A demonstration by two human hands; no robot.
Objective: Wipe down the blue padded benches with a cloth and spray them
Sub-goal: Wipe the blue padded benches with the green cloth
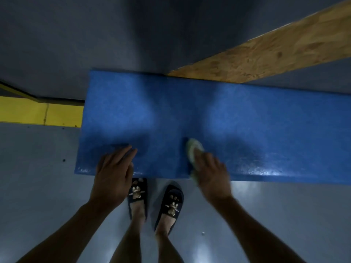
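On one blue bench [209,114]: two hands, left hand [114,173] flat, right hand [210,175] pressing one cloth [192,149].

Blue bench [190,114] top lying bare across far half and right end, giving free sweep there. Left hand [112,173] pressing flat on near left edge, blocking that corner. Right hand [210,173] pressing pale cloth [192,149] at near centre. Wooden board [275,48] butting against far right edge, limiting reach beyond. Yellow ledge [38,112] sitting just beside left end. Slippered feet [152,202] standing close under near edge.
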